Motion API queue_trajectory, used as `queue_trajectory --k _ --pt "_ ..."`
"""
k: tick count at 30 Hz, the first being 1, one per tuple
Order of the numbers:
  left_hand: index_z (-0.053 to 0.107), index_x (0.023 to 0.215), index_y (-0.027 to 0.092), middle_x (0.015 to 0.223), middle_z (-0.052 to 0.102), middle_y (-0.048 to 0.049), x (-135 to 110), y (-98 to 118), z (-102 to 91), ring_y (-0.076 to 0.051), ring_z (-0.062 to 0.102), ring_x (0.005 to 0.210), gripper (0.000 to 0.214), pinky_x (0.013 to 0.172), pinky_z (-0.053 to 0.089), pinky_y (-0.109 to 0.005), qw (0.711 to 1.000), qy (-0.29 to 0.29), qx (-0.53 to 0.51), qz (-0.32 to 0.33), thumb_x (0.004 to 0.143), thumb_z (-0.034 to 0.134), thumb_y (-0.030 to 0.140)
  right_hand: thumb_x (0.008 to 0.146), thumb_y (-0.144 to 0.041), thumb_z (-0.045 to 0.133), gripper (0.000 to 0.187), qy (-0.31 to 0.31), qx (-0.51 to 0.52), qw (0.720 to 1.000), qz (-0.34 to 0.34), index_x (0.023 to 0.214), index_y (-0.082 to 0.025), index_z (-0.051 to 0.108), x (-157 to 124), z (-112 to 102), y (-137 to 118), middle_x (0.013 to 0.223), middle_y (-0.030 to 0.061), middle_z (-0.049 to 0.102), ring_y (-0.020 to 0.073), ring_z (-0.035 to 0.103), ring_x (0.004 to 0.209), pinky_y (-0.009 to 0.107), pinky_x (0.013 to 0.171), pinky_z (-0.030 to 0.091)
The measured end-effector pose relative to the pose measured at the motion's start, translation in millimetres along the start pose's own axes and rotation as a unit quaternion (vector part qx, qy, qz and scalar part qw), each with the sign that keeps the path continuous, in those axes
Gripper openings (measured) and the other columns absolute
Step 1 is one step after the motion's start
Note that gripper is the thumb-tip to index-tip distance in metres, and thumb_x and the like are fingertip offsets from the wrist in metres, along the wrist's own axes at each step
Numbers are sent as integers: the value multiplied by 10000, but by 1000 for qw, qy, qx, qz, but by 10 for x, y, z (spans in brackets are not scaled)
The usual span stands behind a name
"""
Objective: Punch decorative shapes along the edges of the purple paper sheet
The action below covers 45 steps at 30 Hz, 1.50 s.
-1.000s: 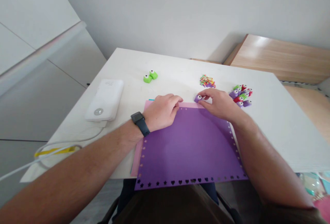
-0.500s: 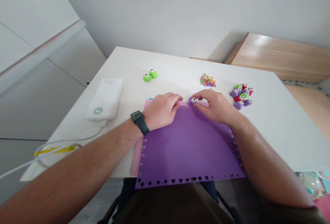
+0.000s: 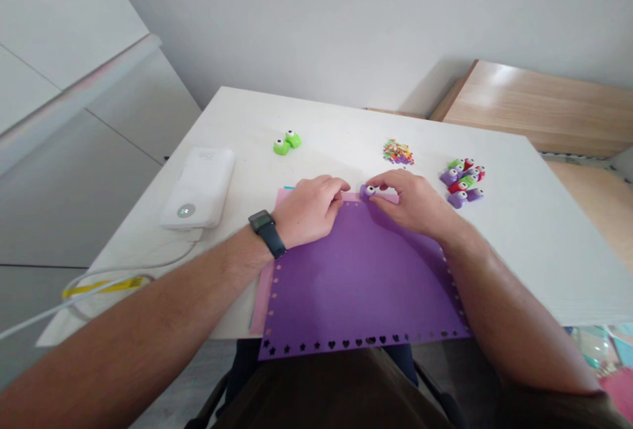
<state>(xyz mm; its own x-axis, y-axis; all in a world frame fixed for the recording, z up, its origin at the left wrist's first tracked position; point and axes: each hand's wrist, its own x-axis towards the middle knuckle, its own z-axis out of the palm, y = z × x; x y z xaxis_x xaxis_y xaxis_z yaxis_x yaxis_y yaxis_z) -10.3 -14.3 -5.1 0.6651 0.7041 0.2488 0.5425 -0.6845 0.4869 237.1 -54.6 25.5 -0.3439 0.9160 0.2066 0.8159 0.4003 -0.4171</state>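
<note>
A purple sheet [image 3: 361,277] lies in front of me, with star- and heart-shaped holes along its near edge and small cutouts down its sides. At its far edge is a small purple craft punch [image 3: 366,192] with a white, eye-like button. My right hand [image 3: 413,201] grips this punch between thumb and fingers. My left hand [image 3: 314,208], with a dark watch on the wrist, is closed at the sheet's far edge, left of the punch; its fingertips are partly hidden. A pink sheet [image 3: 264,300] shows beneath the purple one.
Two green punches [image 3: 287,142] stand at the back left of the white table [image 3: 519,251]. Tiny coloured cutouts [image 3: 398,152] form a pile at the back. Several mixed punches [image 3: 463,182] cluster at the right. A white power bank [image 3: 200,185] with a cable lies left.
The view has shifted very slightly. Both hands, the purple sheet and the punch keep practically the same places.
</note>
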Motion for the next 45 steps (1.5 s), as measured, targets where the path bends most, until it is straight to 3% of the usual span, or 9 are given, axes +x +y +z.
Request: queue_trajectory --k 30,45 --pt "705 1199 128 1120 764 -118 5 -3 5 -260 719 1013 265 927 574 -428 1000 7 -4 -3 991 542 131 918 -155 697 226 -32 23 998 -47 1123 -207 777 -18 -1 -33 1114 77 811 271 717 1044 419 973 528" --pt "706 1208 124 1132 761 -129 0 5 7 -267 722 1011 280 936 582 -443 1000 8 -4 -5 993 528 137 880 -165 716 237 -48 30 998 -19 1103 -214 780 -39 -59 -75 1078 69 811 259 717 1014 408 946 529"
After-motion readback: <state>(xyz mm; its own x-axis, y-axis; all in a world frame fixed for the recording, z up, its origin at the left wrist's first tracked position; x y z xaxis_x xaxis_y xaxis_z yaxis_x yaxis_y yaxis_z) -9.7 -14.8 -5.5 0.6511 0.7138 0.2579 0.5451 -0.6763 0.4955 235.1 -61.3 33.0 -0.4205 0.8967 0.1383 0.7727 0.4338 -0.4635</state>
